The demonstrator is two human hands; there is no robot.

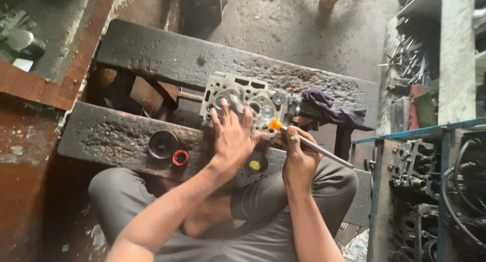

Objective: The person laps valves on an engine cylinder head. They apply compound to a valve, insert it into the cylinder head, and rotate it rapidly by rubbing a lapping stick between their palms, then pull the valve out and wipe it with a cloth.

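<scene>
The cylinder head (243, 102) lies face-up across two blackened wooden planks (116, 135) in front of the seated person, with a purple rag (331, 110) just beside its right end. The left hand (233, 138) rests flat on the head's face with fingers spread wide, steadying it, while the right hand (298, 155) is closed around the shaft of a valve-lapping stick (309, 143) whose orange suction cup (275, 124) sits at the head's near right edge. This looks like valve lapping with the tool between seats, so the next move calls for setting the cup squarely on a valve (278, 98) while the head is held firm; a black round cap (163, 144) and a red ring (180, 157) sit on the near plank.
</scene>
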